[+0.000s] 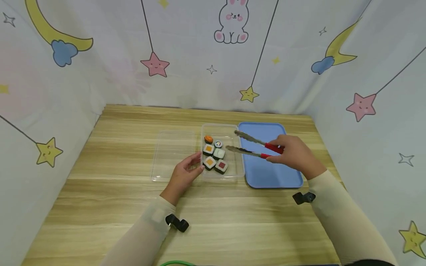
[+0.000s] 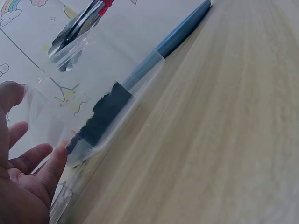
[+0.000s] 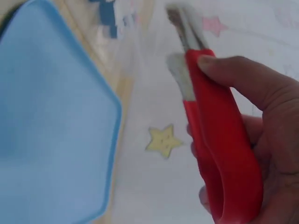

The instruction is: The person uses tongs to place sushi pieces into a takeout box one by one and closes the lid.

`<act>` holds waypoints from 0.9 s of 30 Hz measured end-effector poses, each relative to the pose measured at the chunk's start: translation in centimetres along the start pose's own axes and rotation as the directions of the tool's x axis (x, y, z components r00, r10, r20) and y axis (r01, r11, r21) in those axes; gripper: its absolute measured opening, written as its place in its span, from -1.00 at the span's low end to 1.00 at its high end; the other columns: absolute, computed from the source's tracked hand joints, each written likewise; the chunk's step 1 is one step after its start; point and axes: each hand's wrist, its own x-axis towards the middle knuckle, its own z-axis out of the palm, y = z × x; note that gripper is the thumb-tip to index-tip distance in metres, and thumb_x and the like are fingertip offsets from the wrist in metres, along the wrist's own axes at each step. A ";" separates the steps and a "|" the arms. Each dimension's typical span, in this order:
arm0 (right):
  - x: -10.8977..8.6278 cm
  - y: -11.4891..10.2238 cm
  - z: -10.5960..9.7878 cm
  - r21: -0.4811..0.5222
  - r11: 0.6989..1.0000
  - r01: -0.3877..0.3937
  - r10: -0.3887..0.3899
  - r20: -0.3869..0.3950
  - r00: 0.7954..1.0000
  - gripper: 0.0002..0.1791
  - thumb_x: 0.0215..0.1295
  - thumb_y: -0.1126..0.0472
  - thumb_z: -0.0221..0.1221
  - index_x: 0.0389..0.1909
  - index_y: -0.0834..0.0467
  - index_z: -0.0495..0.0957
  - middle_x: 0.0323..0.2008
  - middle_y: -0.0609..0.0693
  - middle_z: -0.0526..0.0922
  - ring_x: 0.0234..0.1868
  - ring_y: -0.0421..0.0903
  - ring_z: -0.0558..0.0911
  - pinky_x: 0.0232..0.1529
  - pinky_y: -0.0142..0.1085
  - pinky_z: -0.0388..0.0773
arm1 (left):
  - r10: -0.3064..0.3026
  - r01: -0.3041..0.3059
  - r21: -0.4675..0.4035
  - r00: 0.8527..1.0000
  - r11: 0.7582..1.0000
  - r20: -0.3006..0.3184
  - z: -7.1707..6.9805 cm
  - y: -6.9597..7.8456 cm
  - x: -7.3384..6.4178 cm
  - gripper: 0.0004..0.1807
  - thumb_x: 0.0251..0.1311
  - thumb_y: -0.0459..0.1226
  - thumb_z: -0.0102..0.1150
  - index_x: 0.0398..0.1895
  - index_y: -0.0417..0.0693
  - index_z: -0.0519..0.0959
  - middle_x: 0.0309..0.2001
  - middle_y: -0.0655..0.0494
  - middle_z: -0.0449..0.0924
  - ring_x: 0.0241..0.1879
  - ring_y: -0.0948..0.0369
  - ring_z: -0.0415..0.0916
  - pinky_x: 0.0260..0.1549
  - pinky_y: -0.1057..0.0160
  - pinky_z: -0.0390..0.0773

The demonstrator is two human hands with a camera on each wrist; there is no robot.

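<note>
My right hand (image 1: 293, 153) grips tongs (image 3: 219, 135) by their red handles. The tongs' metal arms are spread apart above the right part of a clear plastic container (image 1: 237, 162), with nothing between them. Several sushi pieces sit along the container's left side: an orange-topped one (image 1: 208, 139), a small round roll (image 1: 218, 144), rolls with orange centres (image 1: 209, 162), a pale green-centred one (image 1: 219, 153) and a dark red-centred one (image 1: 221, 166). My left hand (image 1: 186, 170) rests its fingers against the container's left wall. In the left wrist view those fingers (image 2: 51, 172) are loosely extended.
A blue tray (image 1: 273, 177) lies right of the container, partly under my right hand. A clear plastic lid (image 1: 173, 155) lies flat at the left. Printed curtains (image 1: 199, 85) stand behind and beside the wooden table (image 1: 233, 221). A green curved edge (image 1: 176, 263) shows at the bottom.
</note>
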 end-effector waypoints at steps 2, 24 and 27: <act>-1.3 1.7 0.2 0.072 0.992 -0.106 0.111 -0.062 0.992 -0.39 0.19 -0.03 0.51 0.17 0.24 0.67 -0.11 0.11 0.68 -0.16 0.07 0.63 -0.24 -0.13 0.66 | 0.002 -0.002 -0.001 1.000 1.000 0.001 0.0 0.0 0.0 -0.38 0.34 -0.32 0.37 0.44 -0.17 0.46 0.40 -0.11 0.49 0.35 -0.01 0.47 0.19 0.23 0.56; -6.7 15.1 5.7 0.237 0.759 -0.606 0.648 -0.186 0.739 -0.10 0.35 -0.23 0.31 0.31 0.50 0.45 0.15 0.48 0.58 0.07 0.36 0.60 0.00 0.15 0.64 | -0.005 0.005 0.008 1.000 1.000 -0.007 -0.1 -0.1 -0.1 -0.41 0.35 -0.31 0.36 0.43 -0.14 0.48 0.37 -0.11 0.52 0.34 0.00 0.47 0.21 0.23 0.54; -6.8 15.5 6.1 0.239 0.766 -0.597 0.640 -0.192 0.744 -0.08 0.33 -0.23 0.32 0.31 0.52 0.43 0.17 0.51 0.56 0.11 0.40 0.58 0.07 0.20 0.60 | -0.009 0.009 0.009 1.000 1.000 -0.007 0.1 0.0 -0.1 -0.41 0.35 -0.32 0.36 0.44 -0.14 0.48 0.37 -0.10 0.52 0.34 0.00 0.48 0.22 0.23 0.54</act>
